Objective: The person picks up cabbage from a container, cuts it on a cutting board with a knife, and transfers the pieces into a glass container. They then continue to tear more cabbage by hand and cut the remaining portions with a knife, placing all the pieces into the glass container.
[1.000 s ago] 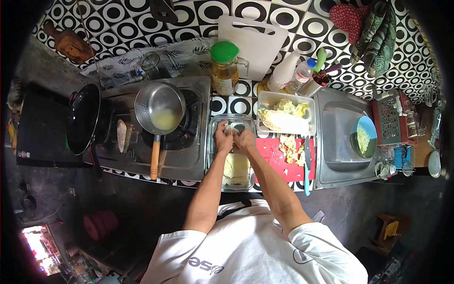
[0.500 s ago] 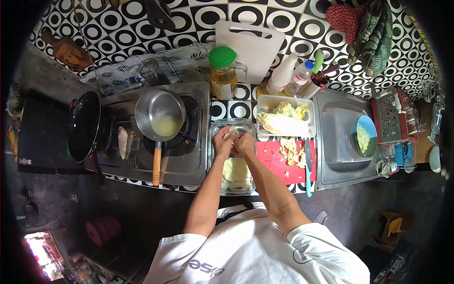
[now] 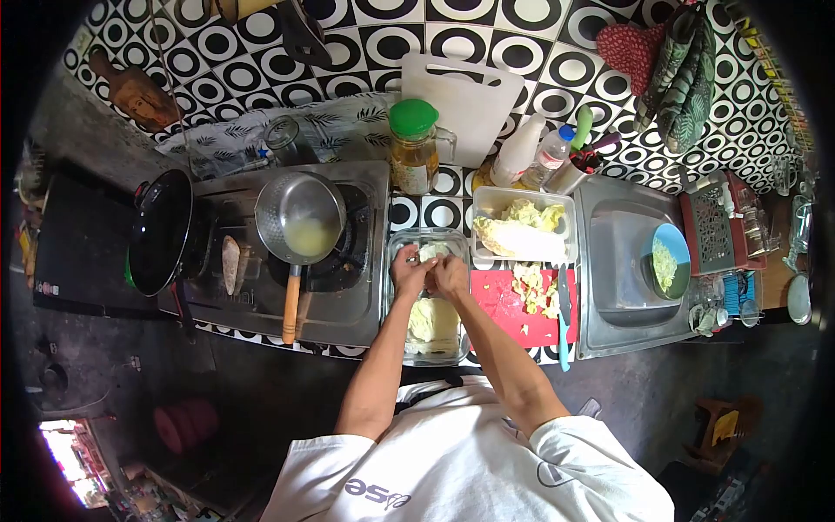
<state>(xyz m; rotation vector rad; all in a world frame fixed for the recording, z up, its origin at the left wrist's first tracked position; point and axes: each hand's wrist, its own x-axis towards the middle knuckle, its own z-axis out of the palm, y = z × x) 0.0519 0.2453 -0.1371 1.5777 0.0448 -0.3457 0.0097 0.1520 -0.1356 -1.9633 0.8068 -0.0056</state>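
Over the far half of a rectangular glass dish [image 3: 465, 335], both of my hands meet around a pale, leafy cabbage piece [image 3: 432, 250]. My left hand [image 3: 406, 272] curls its fingers on the piece's left side. My right hand [image 3: 449, 277] grips it from the right, fingers bent; the fingertips are partly hidden. Pale cabbage leaves [image 3: 432, 322] lie in the near half of the dish. Right of it is a red cutting board [image 3: 494, 300] with chopped yellow-green bits [image 3: 531, 283] and a blue-handled knife [image 3: 564, 326]. Behind the board, a plastic container [image 3: 571, 228] holds cabbage [image 3: 526, 233].
On the left stove, a wooden-handled saucepan [image 3: 300, 204] contains yellowish liquid, beside a black frying pan [image 3: 161, 235]. A jug with a green lid [image 3: 413, 143] and bottles [image 3: 519, 148] stand behind. In the sink [image 3: 609, 322] sits a blue bowl [image 3: 681, 252] with shredded greens.
The view has shifted slightly. My hands have turned a little around the cabbage piece, and more of it shows above my fingers now. The other things stay in place.
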